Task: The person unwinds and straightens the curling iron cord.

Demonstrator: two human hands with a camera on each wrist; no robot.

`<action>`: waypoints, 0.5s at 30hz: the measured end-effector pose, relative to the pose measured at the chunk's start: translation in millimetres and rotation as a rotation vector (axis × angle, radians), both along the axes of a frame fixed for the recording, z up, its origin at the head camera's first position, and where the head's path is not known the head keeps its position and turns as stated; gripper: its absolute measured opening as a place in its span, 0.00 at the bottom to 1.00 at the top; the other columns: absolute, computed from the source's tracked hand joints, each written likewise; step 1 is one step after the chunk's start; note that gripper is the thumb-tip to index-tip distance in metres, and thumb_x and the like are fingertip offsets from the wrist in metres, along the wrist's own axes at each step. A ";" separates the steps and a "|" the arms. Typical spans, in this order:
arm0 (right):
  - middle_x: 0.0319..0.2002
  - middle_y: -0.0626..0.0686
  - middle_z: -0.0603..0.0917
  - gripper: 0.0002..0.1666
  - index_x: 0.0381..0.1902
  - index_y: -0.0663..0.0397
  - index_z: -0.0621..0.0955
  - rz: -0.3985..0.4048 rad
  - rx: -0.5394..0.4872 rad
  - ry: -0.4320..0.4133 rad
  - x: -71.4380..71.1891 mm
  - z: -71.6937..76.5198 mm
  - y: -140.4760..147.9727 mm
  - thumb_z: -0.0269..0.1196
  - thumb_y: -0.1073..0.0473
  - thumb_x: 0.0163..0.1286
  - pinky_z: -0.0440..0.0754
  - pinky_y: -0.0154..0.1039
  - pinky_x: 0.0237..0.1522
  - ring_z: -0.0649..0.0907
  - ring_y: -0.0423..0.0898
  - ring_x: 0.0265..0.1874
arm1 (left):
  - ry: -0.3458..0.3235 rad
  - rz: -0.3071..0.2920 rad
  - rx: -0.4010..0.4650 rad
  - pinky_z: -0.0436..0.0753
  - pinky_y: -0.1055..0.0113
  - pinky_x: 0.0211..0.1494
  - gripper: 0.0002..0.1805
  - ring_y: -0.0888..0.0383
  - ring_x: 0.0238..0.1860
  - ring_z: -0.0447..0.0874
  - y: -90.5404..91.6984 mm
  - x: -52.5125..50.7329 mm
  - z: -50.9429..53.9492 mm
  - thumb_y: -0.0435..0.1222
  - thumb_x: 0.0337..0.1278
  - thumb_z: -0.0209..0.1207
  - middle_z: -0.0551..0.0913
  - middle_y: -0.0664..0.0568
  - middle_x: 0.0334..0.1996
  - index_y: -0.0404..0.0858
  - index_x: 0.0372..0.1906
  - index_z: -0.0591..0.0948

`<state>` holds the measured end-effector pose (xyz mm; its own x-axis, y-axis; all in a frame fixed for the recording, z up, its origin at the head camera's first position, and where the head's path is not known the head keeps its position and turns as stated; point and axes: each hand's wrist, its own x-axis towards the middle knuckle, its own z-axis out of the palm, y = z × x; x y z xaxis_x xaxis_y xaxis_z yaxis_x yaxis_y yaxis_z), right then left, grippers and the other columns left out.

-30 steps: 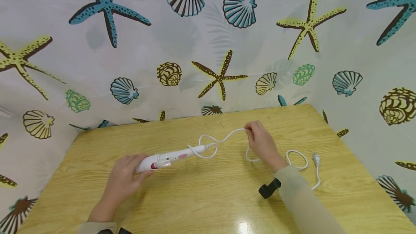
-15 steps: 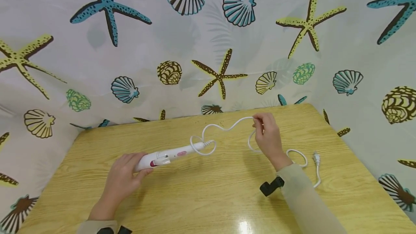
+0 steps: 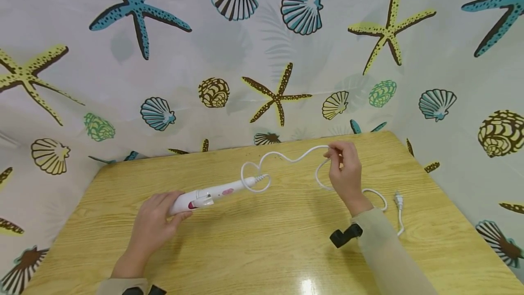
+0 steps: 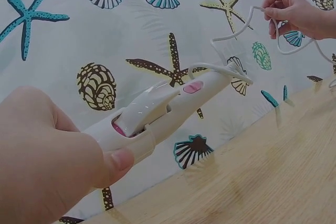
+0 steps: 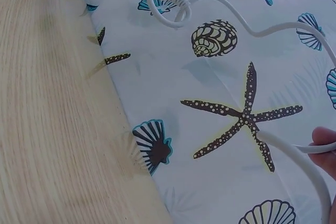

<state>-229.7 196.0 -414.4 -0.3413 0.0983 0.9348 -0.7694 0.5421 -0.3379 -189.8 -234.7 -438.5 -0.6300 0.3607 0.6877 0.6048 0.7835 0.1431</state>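
My left hand (image 3: 152, 226) grips the wide end of a white curling iron (image 3: 239, 185), its handle pointing right and away, held above the table. A clear-white lever (image 4: 152, 103) and a pink switch (image 4: 193, 87) show on it in the left wrist view. From the handle's end the white cord (image 3: 291, 161) loops once and runs across to my right hand (image 3: 347, 174), whose thumb and fingers pinch it in mid-air. Past that pinch the cord hangs down in a curve to the table. Only fingertips (image 5: 324, 153) of the right hand enter the right wrist view.
The cord's far end lies curled on the wooden table (image 3: 254, 249), with a two-prong plug (image 3: 399, 200) at the right. A white curtain (image 3: 245, 49) printed with starfish and shells stands behind the table and along its sides.
My right hand has moved right and slightly away with the pinched cord, drawing the stretch between the hands longer. My left hand and the curling iron have hardly moved.
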 end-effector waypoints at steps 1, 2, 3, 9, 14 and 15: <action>0.33 0.61 0.75 0.12 0.39 0.68 0.75 -0.001 -0.014 0.003 0.2 0.9 0.5 0.55 0.81 0.60 0.76 0.25 0.29 0.81 0.51 0.27 | 0.001 0.002 0.000 0.75 0.49 0.41 0.29 0.45 0.39 0.80 0.1 -0.1 -0.1 0.37 0.28 0.75 0.83 0.43 0.38 0.35 0.45 0.80; 0.33 0.62 0.75 0.11 0.39 0.68 0.75 -0.001 -0.022 0.009 0.2 1.6 1.1 0.55 0.81 0.60 0.76 0.25 0.29 0.81 0.51 0.27 | 0.001 0.004 -0.001 0.75 0.49 0.41 0.29 0.45 0.39 0.80 0.2 -0.1 -0.1 0.37 0.28 0.75 0.83 0.43 0.38 0.35 0.45 0.80; 0.33 0.63 0.74 0.10 0.39 0.69 0.75 0.000 -0.029 0.017 -0.2 2.0 1.6 0.55 0.81 0.60 0.76 0.26 0.29 0.81 0.52 0.27 | 0.001 0.007 -0.001 0.75 0.49 0.41 0.29 0.45 0.39 0.80 0.3 -0.1 -0.1 0.37 0.28 0.75 0.83 0.43 0.38 0.35 0.45 0.80; 0.33 0.65 0.74 0.07 0.38 0.72 0.74 0.039 -0.043 0.054 -0.2 3.9 3.4 0.55 0.79 0.62 0.77 0.24 0.32 0.80 0.53 0.27 | 0.006 0.038 0.001 0.74 0.48 0.42 0.30 0.44 0.39 0.79 1.0 0.7 0.4 0.38 0.28 0.75 0.83 0.42 0.38 0.33 0.45 0.80; 0.33 0.65 0.75 0.10 0.38 0.74 0.74 0.060 -0.037 0.087 -0.4 4.6 5.5 0.54 0.83 0.59 0.77 0.25 0.32 0.81 0.52 0.27 | 0.019 0.046 0.011 0.74 0.48 0.41 0.28 0.44 0.38 0.79 0.9 0.8 1.6 0.37 0.29 0.75 0.83 0.42 0.37 0.32 0.44 0.80; 0.33 0.64 0.75 0.11 0.38 0.74 0.74 0.059 -0.035 0.094 -0.4 4.7 6.1 0.53 0.84 0.58 0.77 0.25 0.32 0.81 0.51 0.27 | 0.024 0.047 0.014 0.73 0.48 0.41 0.28 0.44 0.38 0.79 0.6 0.8 1.9 0.37 0.29 0.75 0.82 0.42 0.37 0.32 0.44 0.80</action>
<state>-230.1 202.1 -409.7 -0.2586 0.1133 0.9593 -0.8288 0.4841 -0.2806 -189.0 -234.2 -436.6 -0.6290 0.3213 0.7079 0.5709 0.8090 0.1401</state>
